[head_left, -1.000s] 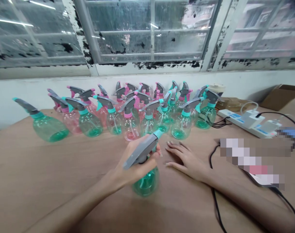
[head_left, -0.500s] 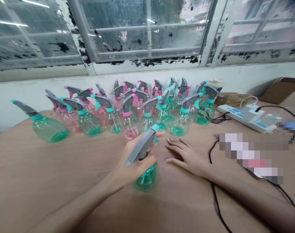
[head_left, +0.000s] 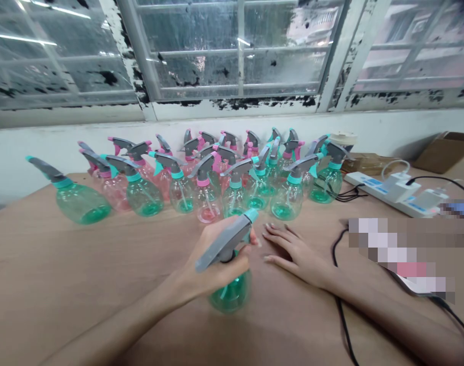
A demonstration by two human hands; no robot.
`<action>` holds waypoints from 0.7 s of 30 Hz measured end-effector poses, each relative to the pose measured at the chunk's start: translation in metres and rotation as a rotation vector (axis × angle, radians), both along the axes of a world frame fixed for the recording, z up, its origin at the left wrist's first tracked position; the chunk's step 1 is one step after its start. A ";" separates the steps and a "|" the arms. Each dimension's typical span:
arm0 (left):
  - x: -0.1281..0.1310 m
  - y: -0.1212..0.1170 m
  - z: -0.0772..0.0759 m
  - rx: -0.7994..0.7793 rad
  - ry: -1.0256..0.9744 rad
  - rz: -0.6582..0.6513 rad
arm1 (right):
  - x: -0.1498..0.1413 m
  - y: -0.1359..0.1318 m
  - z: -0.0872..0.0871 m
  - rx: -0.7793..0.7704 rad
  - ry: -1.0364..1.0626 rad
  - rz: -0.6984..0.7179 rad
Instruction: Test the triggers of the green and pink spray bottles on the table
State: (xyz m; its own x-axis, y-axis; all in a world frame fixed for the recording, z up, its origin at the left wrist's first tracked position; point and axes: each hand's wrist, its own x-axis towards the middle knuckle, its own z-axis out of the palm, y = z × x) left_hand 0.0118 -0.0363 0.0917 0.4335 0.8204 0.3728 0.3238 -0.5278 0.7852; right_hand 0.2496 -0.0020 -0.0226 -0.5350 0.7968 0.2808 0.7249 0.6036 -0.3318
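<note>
A green spray bottle (head_left: 232, 292) with a grey head and turquoise nozzle stands near the middle of the table. Around its neck, below the head, my left hand (head_left: 216, 254) is closed, with fingertips by the trigger. The nozzle points away and slightly right. My right hand (head_left: 292, 251) lies flat on the tabletop just right of that bottle, fingers spread and holding nothing. Beyond both hands, several more spray bottles stand in uneven rows, among them a clear one with a pink collar (head_left: 208, 203) and a green one (head_left: 287, 201).
A wooden table (head_left: 83, 274) carries everything, with a white wall and windows behind. To the right lie a white power strip (head_left: 380, 185) with plugs, a black cable (head_left: 340, 315) and a pixelated object (head_left: 399, 259). An open cardboard box (head_left: 443, 152) sits at the far right.
The view has shifted, so the scene sits slightly lower in the picture. My left fingers have moved down from beside the nozzle and curl closer around the trigger. My right hand stays flat.
</note>
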 end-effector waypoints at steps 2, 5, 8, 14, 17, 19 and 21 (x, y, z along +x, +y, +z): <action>-0.002 -0.001 0.001 -0.002 0.015 -0.023 | 0.000 0.000 -0.001 0.009 0.018 0.001; -0.003 -0.002 0.003 -0.004 0.031 -0.024 | 0.000 0.000 -0.001 0.012 0.014 0.004; -0.002 -0.001 0.005 -0.018 0.078 0.030 | 0.000 0.001 -0.001 0.003 -0.006 0.002; 0.002 0.000 0.003 0.007 0.086 0.089 | 0.000 0.001 0.000 -0.011 -0.025 -0.005; 0.002 -0.001 0.002 0.017 0.039 0.090 | -0.001 0.001 0.001 -0.014 -0.035 -0.007; 0.002 -0.001 0.002 0.014 0.032 0.069 | -0.001 0.001 0.001 -0.009 -0.023 -0.003; 0.001 0.000 0.001 0.013 0.051 0.052 | -0.001 0.001 0.001 0.000 -0.005 0.001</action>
